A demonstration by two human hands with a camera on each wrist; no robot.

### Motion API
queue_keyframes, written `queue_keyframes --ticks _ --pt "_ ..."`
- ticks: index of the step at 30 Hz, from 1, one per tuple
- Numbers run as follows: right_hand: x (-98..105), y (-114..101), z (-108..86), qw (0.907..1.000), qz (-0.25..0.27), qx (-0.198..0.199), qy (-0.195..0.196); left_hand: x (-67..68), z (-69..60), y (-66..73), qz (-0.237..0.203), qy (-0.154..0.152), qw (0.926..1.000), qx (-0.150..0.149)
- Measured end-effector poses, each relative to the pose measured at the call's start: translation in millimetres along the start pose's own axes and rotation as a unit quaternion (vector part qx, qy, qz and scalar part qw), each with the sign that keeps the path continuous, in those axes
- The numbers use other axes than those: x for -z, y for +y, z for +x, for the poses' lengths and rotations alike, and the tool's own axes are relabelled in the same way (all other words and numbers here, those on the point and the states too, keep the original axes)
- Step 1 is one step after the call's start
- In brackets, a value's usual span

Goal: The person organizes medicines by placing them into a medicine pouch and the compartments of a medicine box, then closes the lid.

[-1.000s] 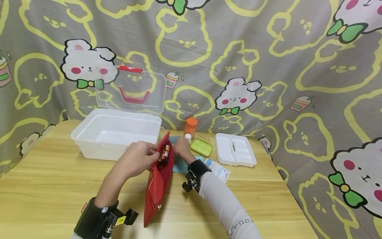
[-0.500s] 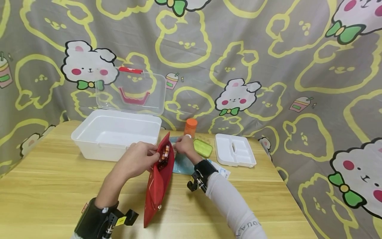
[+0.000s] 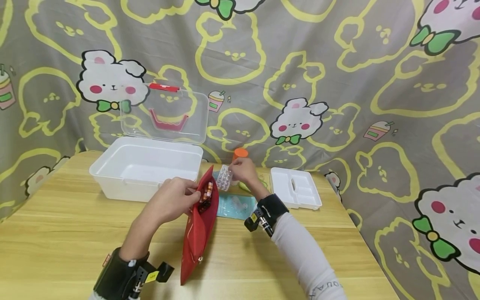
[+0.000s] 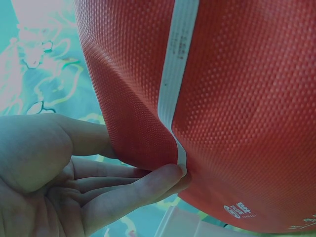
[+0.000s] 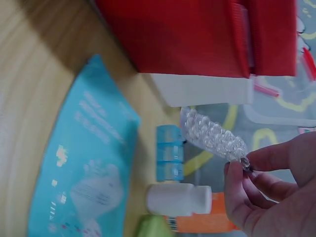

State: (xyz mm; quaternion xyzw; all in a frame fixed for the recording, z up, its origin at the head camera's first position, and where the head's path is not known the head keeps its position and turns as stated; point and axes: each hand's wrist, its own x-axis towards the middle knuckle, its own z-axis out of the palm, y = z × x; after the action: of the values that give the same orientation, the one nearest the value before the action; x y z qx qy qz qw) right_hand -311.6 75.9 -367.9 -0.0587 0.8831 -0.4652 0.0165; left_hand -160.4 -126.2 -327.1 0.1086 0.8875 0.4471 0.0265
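My left hand (image 3: 177, 197) pinches the edge of a red zip pouch (image 3: 198, 239), holding it upright with its mouth spread. Inside the pouch, blister packs of capsules (image 3: 207, 191) show near the top. The pouch's woven red side (image 4: 247, 98) and a white strip fill most of the left wrist view. Just right of the pouch mouth, my right hand (image 3: 245, 171) pinches one end of a clear blister pack (image 3: 224, 178), raised above the table. Its rows of bubbles also show in the right wrist view, where my right hand (image 5: 271, 190) grips its lower corner.
A white box (image 3: 127, 177) with a clear raised lid stands behind left. A light-blue packet (image 3: 236, 206) lies beside the pouch. Behind it are a blue pill case (image 5: 169, 153), a white bottle (image 5: 170, 199), an orange bottle (image 3: 240, 153) and a green case. A white divided tray (image 3: 296, 188) lies right.
My right hand has come up off the table with the blister pack, uncovering the light-blue packet and covering part of the green case. My left hand and the pouch have stayed in place.
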Motion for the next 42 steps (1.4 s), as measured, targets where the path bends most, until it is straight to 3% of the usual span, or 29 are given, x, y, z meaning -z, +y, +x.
queue_keyframes --ticks 17,25,34,42 --pt "34.6 -13.7 -2.1 0.9909 -0.062 -0.012 -0.119 -0.1 -0.2 0.1 0.005 0.003 1.0000 0.001" --pt "48.1 -20.6 -10.3 0.9915 -0.041 -0.009 -0.123 0.2 0.0 0.0 0.002 0.003 1.0000 0.005" --pt "62.8 -37.8 -26.8 0.9917 -0.025 0.027 -0.123 -0.8 0.6 -0.1 -0.002 0.002 1.0000 0.004" --pt "58.2 -46.9 -39.7 0.9895 0.004 0.044 -0.137 -1.2 1.1 -0.3 0.002 0.001 1.0000 0.001"
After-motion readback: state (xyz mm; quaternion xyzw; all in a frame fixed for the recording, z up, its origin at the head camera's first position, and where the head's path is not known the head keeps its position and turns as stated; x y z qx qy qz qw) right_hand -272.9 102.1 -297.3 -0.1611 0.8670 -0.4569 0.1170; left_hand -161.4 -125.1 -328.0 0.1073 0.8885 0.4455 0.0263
